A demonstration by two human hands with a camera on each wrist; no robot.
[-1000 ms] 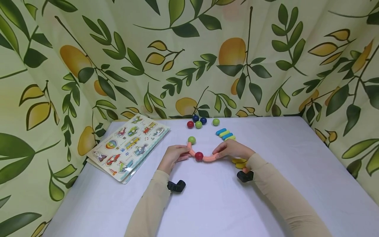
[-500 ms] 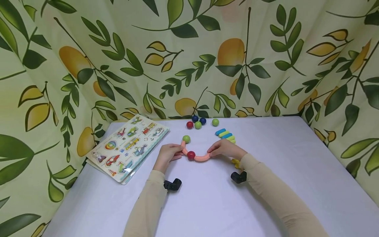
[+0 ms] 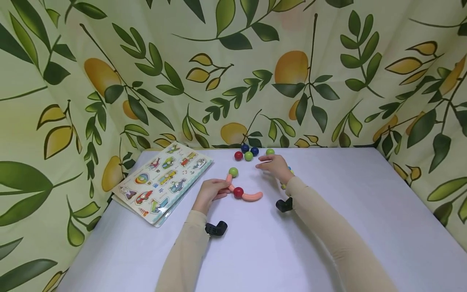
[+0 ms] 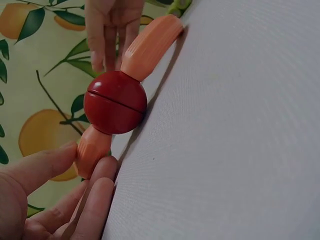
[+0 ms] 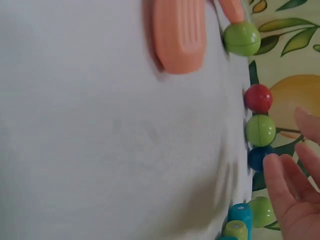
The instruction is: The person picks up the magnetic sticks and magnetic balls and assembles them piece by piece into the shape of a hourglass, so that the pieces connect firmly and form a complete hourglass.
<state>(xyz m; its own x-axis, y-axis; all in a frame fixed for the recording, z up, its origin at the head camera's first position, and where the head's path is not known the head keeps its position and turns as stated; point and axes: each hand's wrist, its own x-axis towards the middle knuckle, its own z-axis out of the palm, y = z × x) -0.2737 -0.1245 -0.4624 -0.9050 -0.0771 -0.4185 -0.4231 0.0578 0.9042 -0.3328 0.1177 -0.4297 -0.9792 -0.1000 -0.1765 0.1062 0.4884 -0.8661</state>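
Note:
My left hand (image 3: pixel 211 192) pinches one salmon-coloured curved stick (image 4: pixel 92 152) between thumb and fingers. A red ball (image 3: pixel 238 192) joins that stick to a second salmon-coloured curved stick (image 3: pixel 253 197), which reaches right with its far end free. At the first stick's far end sits a green ball (image 3: pixel 233 172). My right hand (image 3: pixel 275 167) is raised over the table behind the chain, fingers spread loosely and holding nothing. In the head view its fingertips point toward the loose balls at the back.
Near the back edge lie a loose red ball (image 3: pixel 238 155), a green ball (image 3: pixel 248 156), two dark blue balls (image 3: pixel 254 151) and another green ball (image 3: pixel 270 151). Blue and lime sticks (image 5: pixel 241 215) are partly hidden behind my right arm. Picture boards (image 3: pixel 164 178) lie at left.
My right hand has let go of the right-hand curved stick and moved back toward the loose balls. My left hand keeps its pinch on the other stick.

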